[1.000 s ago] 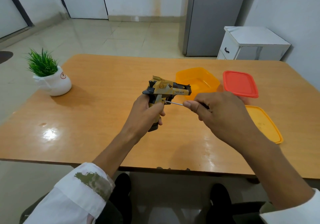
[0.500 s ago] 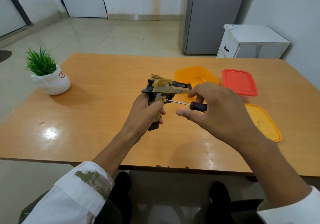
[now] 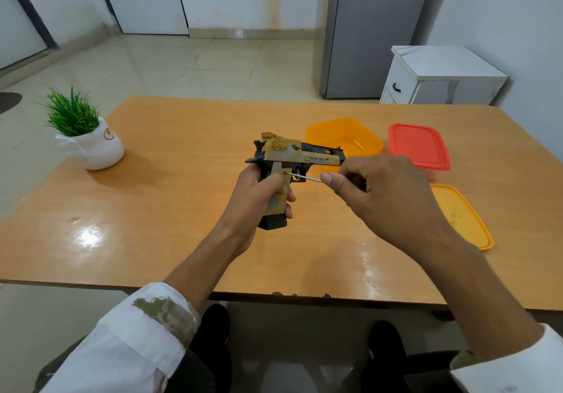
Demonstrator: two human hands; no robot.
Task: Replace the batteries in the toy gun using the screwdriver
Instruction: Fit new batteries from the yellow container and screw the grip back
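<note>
gun [image 3: 300, 156] is held by the left grip [image 3: 256, 197] over the bench [image 3: 152, 210], screwdriver [image 3: 304, 177] is pinched by the right grip [image 3: 390, 194], tip on the gun's handle.

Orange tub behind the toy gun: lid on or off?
Off. The orange tub stands open-topped on the table, and an orange lid lies flat apart from it, near the right hand.

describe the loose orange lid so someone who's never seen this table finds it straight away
Start at the wooden table and look to its right end, where three plastic pieces sit. The orange lid is the nearest to the person, in front of the red lid. Unlike the deep orange tub, it is flat and shallow.
</note>
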